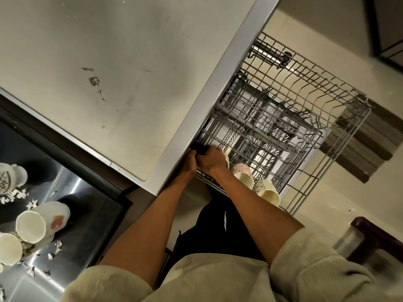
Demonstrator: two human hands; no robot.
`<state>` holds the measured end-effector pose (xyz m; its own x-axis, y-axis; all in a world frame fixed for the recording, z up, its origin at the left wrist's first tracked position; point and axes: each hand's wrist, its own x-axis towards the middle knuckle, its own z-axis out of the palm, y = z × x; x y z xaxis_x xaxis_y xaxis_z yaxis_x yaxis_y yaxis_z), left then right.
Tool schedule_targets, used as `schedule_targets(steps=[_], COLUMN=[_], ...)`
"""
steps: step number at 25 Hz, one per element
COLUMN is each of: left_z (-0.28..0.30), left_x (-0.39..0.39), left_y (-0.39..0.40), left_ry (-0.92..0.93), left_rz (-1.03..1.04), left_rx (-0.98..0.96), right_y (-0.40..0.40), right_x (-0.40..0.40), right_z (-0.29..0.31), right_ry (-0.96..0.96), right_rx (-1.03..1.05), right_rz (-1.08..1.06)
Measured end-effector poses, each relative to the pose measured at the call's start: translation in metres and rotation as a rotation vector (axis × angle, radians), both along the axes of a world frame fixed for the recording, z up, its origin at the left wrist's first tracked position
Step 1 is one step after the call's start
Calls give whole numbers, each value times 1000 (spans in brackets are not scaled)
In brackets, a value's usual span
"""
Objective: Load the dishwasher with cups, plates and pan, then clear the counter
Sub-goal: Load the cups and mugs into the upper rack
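worktop (98, 62): steel, stained in spots, fills the upper left. dishwasher rack (305, 118): wire, pulled out from under the worktop's edge, with a lower rack visible through it. cups in rack: one with a red pattern (243, 174) and one with a pale pattern (267, 191), lying side by side at the near edge of the rack; a third cup (227, 154) partly hidden behind the right hand. right hand (212, 159): fingers curled at the rack's near corner, just beside the third cup; whether it grips the cup or the wire, cannot tell. left hand (189, 163): fingers curled, touching the right hand, at the worktop's edge; what it holds, cannot tell. sink (82, 214): lower left, holds more cups (32, 225) on their sides among white scraps.
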<state>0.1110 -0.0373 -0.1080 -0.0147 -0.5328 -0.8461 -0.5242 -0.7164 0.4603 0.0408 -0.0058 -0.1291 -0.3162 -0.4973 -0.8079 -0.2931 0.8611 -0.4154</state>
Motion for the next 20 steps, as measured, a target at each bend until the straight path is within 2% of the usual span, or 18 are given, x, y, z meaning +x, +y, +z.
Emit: schedule_targets(steps=[5, 12, 20], left_z=[-5, -5, -10], left_x=[1, 2, 2], left_y=[-3, -3, 2], left_ry=[-20, 5, 0], left_rz=[-14, -21, 30], left_rx=[49, -15, -47], right_y=[-4, -2, 7], right_x=[0, 3, 5], right_z=[-7, -14, -14], right_ry=[-13, -56, -16], right_rx=[11, -29, -111], right_rz=[58, 123, 79])
